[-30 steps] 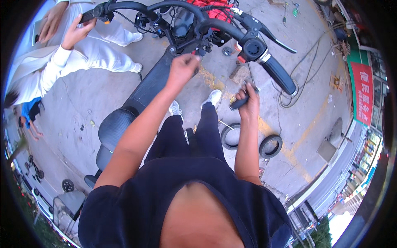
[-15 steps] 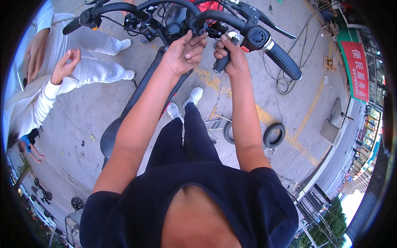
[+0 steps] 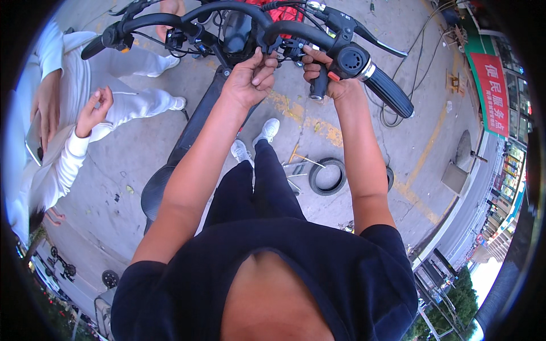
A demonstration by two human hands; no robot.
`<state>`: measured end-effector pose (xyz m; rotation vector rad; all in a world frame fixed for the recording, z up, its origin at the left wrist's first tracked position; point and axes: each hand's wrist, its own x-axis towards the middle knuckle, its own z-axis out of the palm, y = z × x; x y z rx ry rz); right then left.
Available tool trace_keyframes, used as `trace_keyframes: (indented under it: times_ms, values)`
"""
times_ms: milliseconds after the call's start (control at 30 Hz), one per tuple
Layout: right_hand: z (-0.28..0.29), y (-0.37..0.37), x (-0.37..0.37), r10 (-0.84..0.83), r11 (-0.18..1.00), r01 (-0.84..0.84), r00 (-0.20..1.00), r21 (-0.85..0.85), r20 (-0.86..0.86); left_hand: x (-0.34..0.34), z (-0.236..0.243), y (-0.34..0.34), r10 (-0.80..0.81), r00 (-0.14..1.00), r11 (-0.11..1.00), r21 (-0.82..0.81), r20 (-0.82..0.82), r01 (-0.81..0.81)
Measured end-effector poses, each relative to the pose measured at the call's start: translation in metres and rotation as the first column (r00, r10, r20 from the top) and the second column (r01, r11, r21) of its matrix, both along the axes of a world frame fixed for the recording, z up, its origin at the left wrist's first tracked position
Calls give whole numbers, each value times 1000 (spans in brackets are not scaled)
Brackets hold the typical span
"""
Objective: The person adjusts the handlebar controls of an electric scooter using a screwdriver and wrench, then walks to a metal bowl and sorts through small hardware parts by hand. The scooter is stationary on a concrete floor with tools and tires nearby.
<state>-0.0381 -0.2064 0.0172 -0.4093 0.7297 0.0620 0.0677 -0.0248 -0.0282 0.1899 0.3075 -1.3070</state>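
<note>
Black scooter handlebars (image 3: 298,31) span the top of the view, with a grip (image 3: 389,94) on the right and wiring near the stem (image 3: 270,40). My left hand (image 3: 250,79), fingers curled, is at the stem just below the bar; what its fingertips hold is hidden. My right hand (image 3: 335,77) grips a short black tool handle (image 3: 318,85) just left of the control housing (image 3: 350,62), beneath the bar. The tool's working end is hidden among the bar parts. The dark deck and seat (image 3: 159,187) lie left of my legs.
A person in white clothes (image 3: 68,142) stands at the left, another person's hand (image 3: 170,14) beyond the bars. Tires (image 3: 327,190), a hose (image 3: 398,119) and metal tools (image 3: 296,153) lie on the pavement. A red banner (image 3: 492,96) and metal stand (image 3: 455,179) are at the right.
My right hand has risen with the tool to the bar stem. My left hand has moved up to the stem. The person in white has let go of the left handlebar.
</note>
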Motion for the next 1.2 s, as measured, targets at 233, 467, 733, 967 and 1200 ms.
trace_keyframes:
  times_ms: [233, 467, 733, 967, 1200]
  values:
    - [1, 5, -3, -9, 1000, 9, 1000, -27, 21, -6, 6, -2, 46, 998, 998, 42, -37, -44]
    - [-13, 39, -32, -178, 982, 184, 977, -37, 120, -10, 6, 0, 90, 996, 994, 58, -29, -88]
    - [-52, 108, -83, -319, 870, 296, 948, -396, 7, -15, 1, 6, 71, 997, 997, 20, -16, -70]
    - [-27, 140, -82, -284, 682, 246, 957, -689, 60, -11, 17, 25, -114, 972, 984, 155, 205, 83]
    - [-11, 172, -62, -303, 458, 219, 949, -862, 80, -67, 20, 75, -274, 495, 846, 452, 824, -284]
